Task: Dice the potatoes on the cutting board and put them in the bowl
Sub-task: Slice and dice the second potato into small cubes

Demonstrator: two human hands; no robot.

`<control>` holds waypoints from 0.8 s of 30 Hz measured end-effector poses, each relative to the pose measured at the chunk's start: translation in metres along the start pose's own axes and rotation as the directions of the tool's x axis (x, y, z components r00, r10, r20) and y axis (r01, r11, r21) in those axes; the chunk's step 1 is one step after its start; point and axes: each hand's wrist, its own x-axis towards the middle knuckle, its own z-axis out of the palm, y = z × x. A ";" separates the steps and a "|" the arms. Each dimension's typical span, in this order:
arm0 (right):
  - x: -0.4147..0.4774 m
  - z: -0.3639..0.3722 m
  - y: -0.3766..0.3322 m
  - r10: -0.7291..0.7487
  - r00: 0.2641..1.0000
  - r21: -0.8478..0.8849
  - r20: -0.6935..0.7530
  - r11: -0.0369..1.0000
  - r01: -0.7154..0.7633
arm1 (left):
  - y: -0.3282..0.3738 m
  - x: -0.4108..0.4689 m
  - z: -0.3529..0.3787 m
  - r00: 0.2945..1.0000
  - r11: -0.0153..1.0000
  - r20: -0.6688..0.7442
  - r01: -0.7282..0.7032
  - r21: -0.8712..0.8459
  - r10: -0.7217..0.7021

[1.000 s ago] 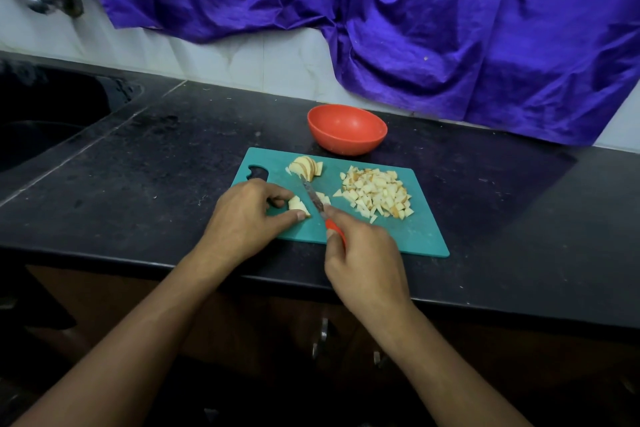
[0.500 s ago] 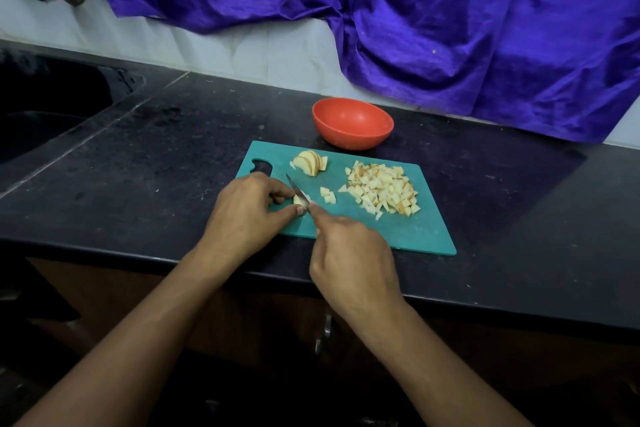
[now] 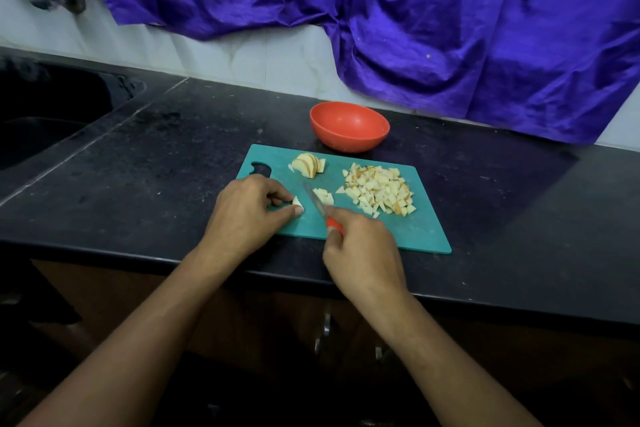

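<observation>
While the left hand point(image 3: 247, 211) pinches a small potato piece point(image 3: 298, 205) against the cutting board point(image 3: 398, 236), the right hand point(image 3: 363, 250) grips the red-handled knife point(image 3: 316, 200), blade just right of that piece. Diced potato point(image 3: 379, 191) lies heaped farther right; uncut slices point(image 3: 308, 165) sit near the far edge. The red bowl point(image 3: 349, 126) stands behind the board.

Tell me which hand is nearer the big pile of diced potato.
Right. The right hand, gripping the knife, is just in front of the pile; the left hand pinches a potato piece farther left.
</observation>
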 end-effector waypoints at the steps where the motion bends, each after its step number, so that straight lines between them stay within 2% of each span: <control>1: 0.002 0.000 0.002 0.024 1.000 0.056 -0.001 0.998 -0.024 | 0.000 0.000 0.000 1.000 1.000 0.004 0.002 -0.007 -0.002; 3: 0.003 -0.003 0.004 0.037 0.999 0.179 -0.013 0.983 -0.034 | -0.001 -0.001 -0.001 1.000 0.999 0.009 0.002 -0.033 -0.002; 5: 0.001 -0.006 0.005 -0.008 1.000 0.198 -0.015 0.980 0.011 | -0.003 -0.001 -0.001 1.000 0.998 -0.001 0.005 -0.063 -0.005; 10: -0.008 -0.007 0.001 -0.134 0.991 0.053 0.026 0.990 0.133 | -0.005 -0.001 0.000 0.996 0.992 -0.068 0.045 -0.116 -0.053; 14: -0.014 -0.009 -0.007 -0.283 0.958 -0.112 0.049 0.952 0.286 | -0.010 0.000 0.002 0.994 0.990 -0.109 0.005 -0.140 -0.021; 16: -0.013 -0.010 -0.006 -0.302 0.951 -0.167 0.068 0.936 0.309 | -0.010 0.000 0.002 0.994 0.992 -0.106 0.003 -0.128 -0.017; 18: -0.009 -0.015 0.000 -0.258 0.965 -0.199 0.050 0.944 0.263 | -0.009 -0.001 0.002 0.995 0.993 -0.099 0.000 -0.118 -0.012; 22: 0.000 -0.026 0.021 -0.069 0.996 -0.237 -0.057 0.970 0.053 | -0.008 -0.001 0.002 0.996 0.995 -0.087 -0.010 -0.099 0.002; 24: 0.003 -0.027 0.028 -0.020 0.996 -0.234 -0.090 0.972 -0.002 | -0.008 -0.002 0.002 0.997 0.996 -0.081 -0.010 -0.093 0.003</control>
